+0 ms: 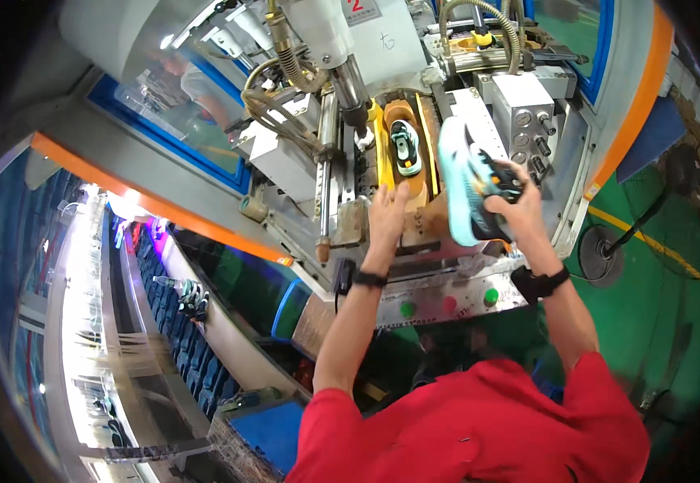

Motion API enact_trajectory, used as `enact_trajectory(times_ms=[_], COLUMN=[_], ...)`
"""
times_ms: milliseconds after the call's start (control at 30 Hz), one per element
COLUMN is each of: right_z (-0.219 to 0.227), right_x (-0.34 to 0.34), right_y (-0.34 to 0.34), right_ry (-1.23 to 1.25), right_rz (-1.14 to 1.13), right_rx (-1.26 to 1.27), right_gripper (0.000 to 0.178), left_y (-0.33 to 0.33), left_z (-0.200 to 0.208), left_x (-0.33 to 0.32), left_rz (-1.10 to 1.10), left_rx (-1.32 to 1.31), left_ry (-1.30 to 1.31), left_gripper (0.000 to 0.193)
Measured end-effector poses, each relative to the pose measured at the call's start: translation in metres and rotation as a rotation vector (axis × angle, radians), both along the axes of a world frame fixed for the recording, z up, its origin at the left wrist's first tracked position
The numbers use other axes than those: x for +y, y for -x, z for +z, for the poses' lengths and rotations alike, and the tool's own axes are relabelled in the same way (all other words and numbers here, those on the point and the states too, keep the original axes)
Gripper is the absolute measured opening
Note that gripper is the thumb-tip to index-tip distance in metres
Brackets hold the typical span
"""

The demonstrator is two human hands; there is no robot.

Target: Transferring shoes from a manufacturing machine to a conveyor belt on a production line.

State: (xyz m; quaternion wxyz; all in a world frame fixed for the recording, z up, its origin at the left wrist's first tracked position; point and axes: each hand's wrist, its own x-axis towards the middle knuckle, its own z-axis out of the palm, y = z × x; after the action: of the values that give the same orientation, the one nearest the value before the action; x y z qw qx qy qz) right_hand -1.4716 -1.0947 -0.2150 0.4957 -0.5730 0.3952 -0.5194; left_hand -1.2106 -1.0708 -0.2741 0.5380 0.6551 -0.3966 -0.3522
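My right hand [519,211] is closed around the dark upper of a sports shoe [464,181], lifted and tilted so that its pale mint sole faces left. That shoe hangs in front of the right side of the machine bed. A second shoe [405,149], black and mint with orange bits, lies in the yellow-sided press cradle [382,153]. Just below its near end is my left hand [388,216], fingers stretched out and holding nothing. Whether those fingertips touch the cradle I cannot tell. Both wrists wear dark bands.
A metal press cylinder [350,92] stands left of the cradle, and a white valve block [523,113] with knobs sits right. Green and red buttons [449,304] line the front panel. A conveyor [177,338] carrying shoes runs at left. A fan [603,253] stands on the green floor.
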Motion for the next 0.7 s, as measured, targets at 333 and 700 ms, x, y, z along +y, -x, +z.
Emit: enact_trajectory(times_ms=[333, 700], right_z=[-0.001, 0.009], right_x=[-0.055, -0.261], right_y=[0.044, -0.125], right_ry=[0.03, -0.056], right_rz=[-0.394, 0.049], right_rx=[0.169, 1.023], right_gripper=[0.055, 0.059], left_y=[-0.025, -0.04], left_z=[-0.08, 0.003], left_x=[-0.207, -0.021], left_rz=[0.162, 0.025], left_rx=[-0.545, 0.803], left_ry=[-0.28, -0.066], left_gripper=[0.074, 0.023])
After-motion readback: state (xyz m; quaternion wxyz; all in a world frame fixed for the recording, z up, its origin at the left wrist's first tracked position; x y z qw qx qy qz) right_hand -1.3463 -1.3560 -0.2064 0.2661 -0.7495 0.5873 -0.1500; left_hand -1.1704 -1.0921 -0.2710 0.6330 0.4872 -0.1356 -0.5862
